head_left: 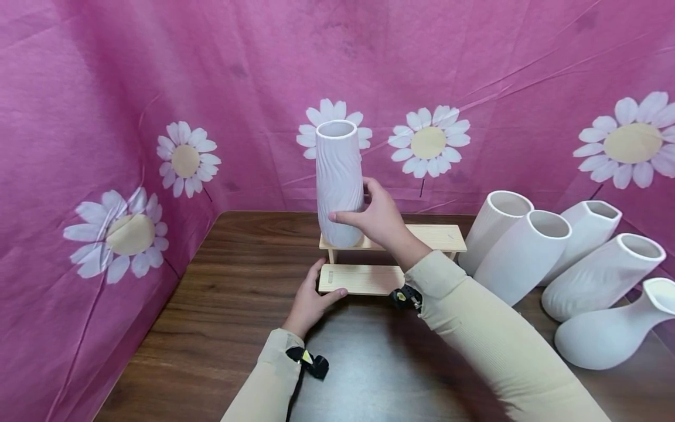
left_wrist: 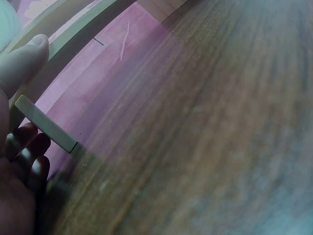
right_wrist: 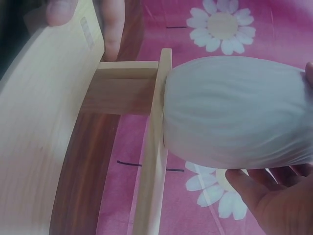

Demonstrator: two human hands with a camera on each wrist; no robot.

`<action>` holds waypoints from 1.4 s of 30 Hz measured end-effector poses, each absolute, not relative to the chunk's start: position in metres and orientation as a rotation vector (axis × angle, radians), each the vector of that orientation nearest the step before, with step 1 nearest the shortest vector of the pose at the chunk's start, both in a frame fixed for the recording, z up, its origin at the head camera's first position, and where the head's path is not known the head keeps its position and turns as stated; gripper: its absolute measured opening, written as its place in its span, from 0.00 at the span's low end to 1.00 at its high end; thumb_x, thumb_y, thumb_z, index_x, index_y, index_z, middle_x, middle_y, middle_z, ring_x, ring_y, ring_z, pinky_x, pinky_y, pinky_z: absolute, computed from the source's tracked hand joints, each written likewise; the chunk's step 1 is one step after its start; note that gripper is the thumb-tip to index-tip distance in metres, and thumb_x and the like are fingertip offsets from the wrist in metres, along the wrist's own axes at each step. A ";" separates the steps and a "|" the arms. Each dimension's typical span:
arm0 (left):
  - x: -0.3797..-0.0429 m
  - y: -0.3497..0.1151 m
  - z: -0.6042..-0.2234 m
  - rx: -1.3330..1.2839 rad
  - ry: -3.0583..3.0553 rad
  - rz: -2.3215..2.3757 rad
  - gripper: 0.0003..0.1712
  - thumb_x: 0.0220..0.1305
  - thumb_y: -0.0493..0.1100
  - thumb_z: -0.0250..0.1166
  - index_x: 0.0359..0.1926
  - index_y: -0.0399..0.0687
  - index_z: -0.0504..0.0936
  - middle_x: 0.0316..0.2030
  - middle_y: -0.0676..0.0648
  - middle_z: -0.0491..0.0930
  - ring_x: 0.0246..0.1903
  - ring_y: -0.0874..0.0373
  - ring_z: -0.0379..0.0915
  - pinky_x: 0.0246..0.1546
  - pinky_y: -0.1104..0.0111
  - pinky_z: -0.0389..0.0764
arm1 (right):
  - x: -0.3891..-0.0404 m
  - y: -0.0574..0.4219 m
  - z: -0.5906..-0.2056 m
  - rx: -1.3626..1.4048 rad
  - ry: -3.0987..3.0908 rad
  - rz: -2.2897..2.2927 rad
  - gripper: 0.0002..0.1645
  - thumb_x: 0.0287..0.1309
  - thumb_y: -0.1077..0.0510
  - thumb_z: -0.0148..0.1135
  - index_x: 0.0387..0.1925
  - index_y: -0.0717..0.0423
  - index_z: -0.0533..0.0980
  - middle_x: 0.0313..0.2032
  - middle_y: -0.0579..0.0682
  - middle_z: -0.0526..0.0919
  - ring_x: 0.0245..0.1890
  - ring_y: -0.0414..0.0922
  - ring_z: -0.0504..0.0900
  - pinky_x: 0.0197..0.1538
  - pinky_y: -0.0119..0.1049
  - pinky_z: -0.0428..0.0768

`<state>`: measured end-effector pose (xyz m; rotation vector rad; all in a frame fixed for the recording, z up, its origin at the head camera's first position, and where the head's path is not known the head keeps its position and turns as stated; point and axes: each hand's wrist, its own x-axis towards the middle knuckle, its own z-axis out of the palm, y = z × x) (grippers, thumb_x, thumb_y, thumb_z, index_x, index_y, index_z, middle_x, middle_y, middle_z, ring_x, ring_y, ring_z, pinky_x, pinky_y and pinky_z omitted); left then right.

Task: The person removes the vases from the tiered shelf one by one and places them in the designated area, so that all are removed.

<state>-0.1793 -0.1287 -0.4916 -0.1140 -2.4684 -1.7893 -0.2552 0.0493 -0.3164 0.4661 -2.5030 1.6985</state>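
A tall white vase (head_left: 340, 181) with wavy ridges stands upright on the left end of the upper step of a two-step wooden stand (head_left: 435, 237). My right hand (head_left: 378, 215) grips its lower half from the right, thumb across the front. The right wrist view shows the vase's base (right_wrist: 195, 112) against the upper board, with the right hand's fingers (right_wrist: 247, 188) along its side. My left hand (head_left: 311, 299) holds the left end of the lower step (head_left: 364, 279), thumb over the board. In the left wrist view, the left hand's fingers (left_wrist: 36, 149) curl below the board beside a leg.
Several white vases stand or lean close together at the right, among them a ribbed one (head_left: 495, 228) and a narrow-necked one (head_left: 601, 340). A pink cloth (head_left: 263, 70) printed with daisies hangs behind and left of the brown wooden table (head_left: 221, 293).
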 end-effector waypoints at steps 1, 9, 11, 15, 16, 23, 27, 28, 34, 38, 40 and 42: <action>-0.179 -0.129 -0.492 -0.112 -2.472 -1.787 0.54 0.54 0.45 0.79 0.76 0.42 0.59 0.68 0.39 0.70 0.64 0.48 0.68 0.68 0.53 0.64 | -0.254 0.050 -0.316 0.469 -2.501 1.699 0.54 0.40 0.45 0.84 0.68 0.54 0.67 0.55 0.51 0.78 0.53 0.49 0.78 0.57 0.46 0.77; -0.180 -0.129 -0.491 -0.107 -2.475 -1.785 0.54 0.53 0.46 0.79 0.76 0.43 0.59 0.67 0.40 0.70 0.63 0.47 0.69 0.67 0.53 0.64 | -0.242 0.057 -0.315 0.518 -2.473 1.759 0.54 0.40 0.50 0.84 0.68 0.57 0.66 0.54 0.53 0.78 0.53 0.50 0.80 0.56 0.47 0.79; -0.179 -0.129 -0.491 -0.120 -2.468 -1.787 0.54 0.53 0.46 0.79 0.76 0.43 0.59 0.66 0.39 0.71 0.62 0.47 0.70 0.67 0.52 0.65 | -0.238 0.058 -0.315 0.527 -2.476 1.764 0.54 0.40 0.50 0.85 0.67 0.56 0.67 0.54 0.53 0.78 0.52 0.50 0.81 0.56 0.47 0.79; -0.180 -0.130 -0.492 -0.130 -2.455 -1.803 0.53 0.53 0.45 0.79 0.75 0.44 0.60 0.65 0.40 0.73 0.60 0.49 0.72 0.65 0.53 0.67 | -0.228 0.062 -0.314 0.535 -2.481 1.756 0.53 0.39 0.49 0.85 0.66 0.55 0.68 0.54 0.51 0.78 0.51 0.49 0.81 0.55 0.48 0.79; -0.180 -0.130 -0.492 -0.136 -2.450 -1.807 0.53 0.53 0.45 0.79 0.75 0.44 0.60 0.66 0.40 0.72 0.60 0.49 0.72 0.65 0.53 0.68 | -0.225 0.063 -0.313 0.537 -2.479 1.755 0.53 0.39 0.49 0.85 0.66 0.55 0.68 0.54 0.51 0.78 0.51 0.49 0.81 0.55 0.48 0.79; -0.181 -0.131 -0.495 -0.137 -2.443 -1.810 0.53 0.53 0.46 0.79 0.75 0.46 0.60 0.64 0.42 0.74 0.58 0.49 0.73 0.64 0.53 0.68 | -0.207 0.071 -0.311 0.546 -2.435 1.821 0.53 0.38 0.51 0.85 0.66 0.52 0.69 0.54 0.51 0.78 0.53 0.50 0.79 0.55 0.50 0.80; -0.180 -0.132 -0.495 -0.137 -2.457 -1.783 0.53 0.54 0.48 0.79 0.75 0.45 0.60 0.64 0.41 0.74 0.59 0.48 0.72 0.65 0.52 0.68 | -0.198 0.078 -0.312 0.547 -2.394 1.880 0.51 0.38 0.54 0.85 0.66 0.52 0.69 0.54 0.52 0.78 0.55 0.49 0.77 0.57 0.50 0.79; -0.180 -0.132 -0.495 -0.134 -2.461 -1.777 0.53 0.54 0.48 0.79 0.75 0.45 0.60 0.64 0.41 0.74 0.60 0.48 0.72 0.65 0.51 0.67 | -0.196 0.081 -0.312 0.546 -2.382 1.893 0.51 0.38 0.55 0.85 0.66 0.52 0.70 0.54 0.52 0.78 0.55 0.49 0.77 0.58 0.50 0.79; -0.180 -0.130 -0.494 -0.111 -2.471 -1.780 0.54 0.53 0.47 0.79 0.76 0.46 0.60 0.65 0.40 0.72 0.62 0.48 0.69 0.66 0.52 0.65 | -0.183 0.097 -0.313 0.526 -2.384 1.902 0.52 0.37 0.56 0.86 0.66 0.51 0.69 0.55 0.52 0.78 0.56 0.49 0.77 0.58 0.52 0.78; -0.180 -0.129 -0.494 -0.123 -2.458 -1.788 0.54 0.53 0.46 0.79 0.76 0.44 0.60 0.65 0.39 0.72 0.62 0.47 0.70 0.66 0.51 0.65 | -0.175 0.106 -0.316 0.501 -2.373 1.931 0.53 0.37 0.59 0.86 0.66 0.53 0.68 0.56 0.53 0.77 0.56 0.50 0.76 0.56 0.50 0.80; -0.180 -0.129 -0.494 -0.130 -2.453 -1.784 0.54 0.54 0.46 0.79 0.76 0.43 0.59 0.66 0.38 0.72 0.62 0.46 0.69 0.66 0.50 0.65 | -0.171 0.110 -0.318 0.492 -2.367 1.932 0.53 0.37 0.61 0.85 0.67 0.53 0.68 0.56 0.53 0.77 0.56 0.50 0.77 0.55 0.48 0.81; -0.180 -0.130 -0.495 -0.128 -2.450 -1.780 0.53 0.54 0.46 0.79 0.75 0.43 0.60 0.67 0.38 0.71 0.63 0.46 0.68 0.67 0.50 0.64 | -0.168 0.114 -0.320 0.491 -2.360 1.923 0.53 0.38 0.62 0.85 0.67 0.53 0.68 0.56 0.53 0.77 0.55 0.50 0.77 0.54 0.46 0.82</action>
